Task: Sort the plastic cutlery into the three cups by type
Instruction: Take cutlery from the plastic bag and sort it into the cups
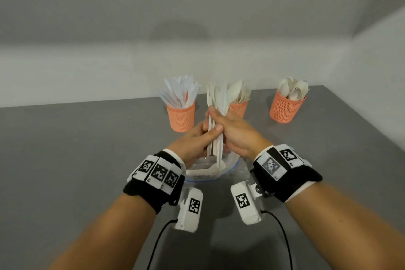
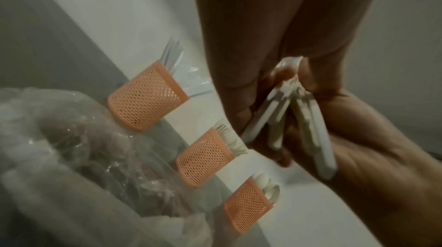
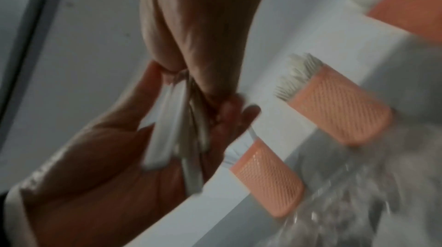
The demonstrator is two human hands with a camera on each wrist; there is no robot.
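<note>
— Nearest the camera? Lying on the grey counter (image 1: 76,160), a clear plastic bag (image 1: 210,171), with a few pale pieces still inside.

— And just above it? Holding one bundle of cutlery (image 1: 215,116) between both hands. Left hand (image 1: 195,142): curling round the handles from the left, thumb pressing across the front of them. Right hand (image 1: 236,133): closing round the same handles from the right, fingers wrapping the top of the grip.

— How far open? Neither grip open; both clamping the bundle, seen from the wrist views too, though blurred there.

— Pointing which way? Standing close to upright, long axis vertical, handles down toward the bag, working ends up; a spoon bowl showing at the top right.

— Farther back? Standing in a row, three orange mesh cups: left cup (image 1: 180,117) bristling with knives, middle cup (image 1: 238,108) half hidden behind the bundle, holding forks, right cup (image 1: 285,107) well apart, holding spoons. Behind them, a pale wall (image 1: 87,61).
</note>
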